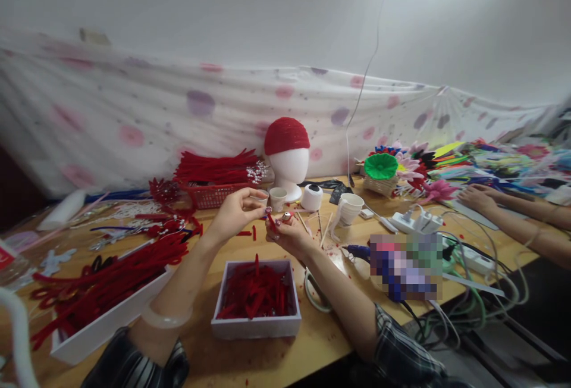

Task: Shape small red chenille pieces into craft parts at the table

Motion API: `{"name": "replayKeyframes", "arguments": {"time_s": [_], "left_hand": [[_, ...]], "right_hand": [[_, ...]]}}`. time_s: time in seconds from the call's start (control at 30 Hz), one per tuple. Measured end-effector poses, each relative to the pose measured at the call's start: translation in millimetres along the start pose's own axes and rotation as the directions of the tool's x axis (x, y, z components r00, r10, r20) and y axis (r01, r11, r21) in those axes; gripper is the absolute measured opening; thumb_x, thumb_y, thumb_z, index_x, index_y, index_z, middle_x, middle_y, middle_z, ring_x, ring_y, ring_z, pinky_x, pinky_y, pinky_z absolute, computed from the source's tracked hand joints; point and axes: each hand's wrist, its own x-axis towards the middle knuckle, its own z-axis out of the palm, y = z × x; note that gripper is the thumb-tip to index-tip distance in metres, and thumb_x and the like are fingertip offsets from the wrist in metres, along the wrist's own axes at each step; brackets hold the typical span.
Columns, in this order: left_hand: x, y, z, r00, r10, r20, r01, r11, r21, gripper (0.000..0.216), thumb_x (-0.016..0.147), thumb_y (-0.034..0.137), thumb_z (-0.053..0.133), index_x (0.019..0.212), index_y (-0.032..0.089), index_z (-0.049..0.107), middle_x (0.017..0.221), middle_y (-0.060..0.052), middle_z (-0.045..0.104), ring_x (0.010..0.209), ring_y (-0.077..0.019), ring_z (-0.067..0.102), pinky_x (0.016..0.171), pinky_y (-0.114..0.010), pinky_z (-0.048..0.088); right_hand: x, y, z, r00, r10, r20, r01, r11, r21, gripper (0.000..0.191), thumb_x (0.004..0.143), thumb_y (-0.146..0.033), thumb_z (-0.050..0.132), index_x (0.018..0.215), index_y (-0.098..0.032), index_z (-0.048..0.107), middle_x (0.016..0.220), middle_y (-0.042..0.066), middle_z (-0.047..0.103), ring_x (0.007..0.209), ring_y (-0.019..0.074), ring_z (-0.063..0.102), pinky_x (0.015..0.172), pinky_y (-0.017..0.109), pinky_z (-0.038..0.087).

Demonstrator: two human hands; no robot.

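My left hand (pixel 236 212) and my right hand (pixel 288 234) meet above the wooden table (pixel 321 334), fingertips almost touching. Both are pinched on a short red pipe-cleaner piece (pixel 271 220) held between them. My right hand also seems to hold a small silvery thing, too small to name. Just below my hands stands a small white box (pixel 256 324) full of short red pipe-cleaner pieces. A pale bangle (pixel 165 318) circles my left wrist.
A white tray (pixel 102 322) of long red pipe cleaners lies at left. Behind are a red basket (pixel 209 196), a foam head with a red cap (pixel 288 156), paper cups (pixel 350 206) and a power strip (pixel 417 221) with cables. Another person's hands (pixel 479 197) rest at right among colourful craft flowers.
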Motion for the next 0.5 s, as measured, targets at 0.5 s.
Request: {"name": "replayKeyframes", "arguments": {"time_s": [0.5], "left_hand": [[-1.0, -4.6, 3.5, 0.994, -0.007, 0.107, 0.008, 1.000, -0.011, 0.037, 0.060, 0.022, 0.075, 0.093, 0.015, 0.061, 0.066, 0.000, 0.071, 0.063, -0.0151, 0.066, 0.063, -0.028, 0.050]], "right_hand": [[1.2, 3.2, -9.1, 0.985, 0.110, 0.132, -0.094, 0.989, -0.117, 0.033, 0.061, -0.035, 0.084, 0.063, -0.013, 0.059, 0.054, -0.003, 0.051, 0.050, 0.0077, 0.041, 0.053, 0.024, 0.030]]}}
